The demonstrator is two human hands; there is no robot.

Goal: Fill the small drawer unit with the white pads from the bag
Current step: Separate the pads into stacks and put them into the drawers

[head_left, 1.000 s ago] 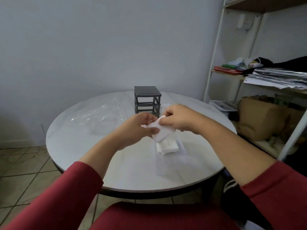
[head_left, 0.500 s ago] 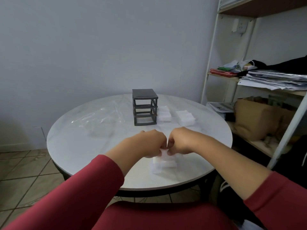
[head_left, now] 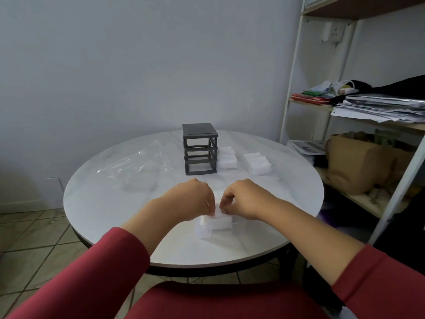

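The left hand [head_left: 193, 201] and right hand [head_left: 243, 199] both pinch stacked pads [head_left: 216, 221] in front of the unit [head_left: 199, 153], well apart; bag [head_left: 138, 166] left of unit. Risk: an uneven press could topple them.

Round white desk [head_left: 110, 203], marbled top, and here's the layout: the dark grey drawer unit [head_left: 199, 149] stands upright toward the far edge, about centre. Just beside its right side sits one stack of white pads [head_left: 227, 158], and a second stack [head_left: 258, 163] lies a little further right, apart from the first. Over on the left half, a crumpled clear bag [head_left: 138, 166] lies flat. Down near the front edge, a third stack of pads [head_left: 215, 224] rests on the top.
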